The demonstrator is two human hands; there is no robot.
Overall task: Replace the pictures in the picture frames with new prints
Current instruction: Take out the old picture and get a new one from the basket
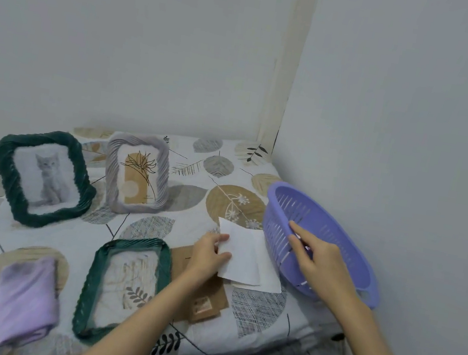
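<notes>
White prints [245, 255] sit stacked on the leaf-pattern tablecloth [226, 176], just left of the purple basket [341, 225], blank sides up. Left hand [208, 253] pinches the top sheet's left edge, thumb over, fingers under. Right hand [315, 254] reaches into the basket, fingers curled; can't tell if it grips anything. Green frame [123, 285] lies flat near the left forearm, brown backing card [208, 293] beside it. Cat frame [42, 177] and grey frame [138, 174] stand upright behind.

open cloth strip between standing frames [42, 177] and flat green frame [123, 288], purple basket [341, 225] blocks right edge – walls close behind, folded cloth [23, 300] front-left
</notes>
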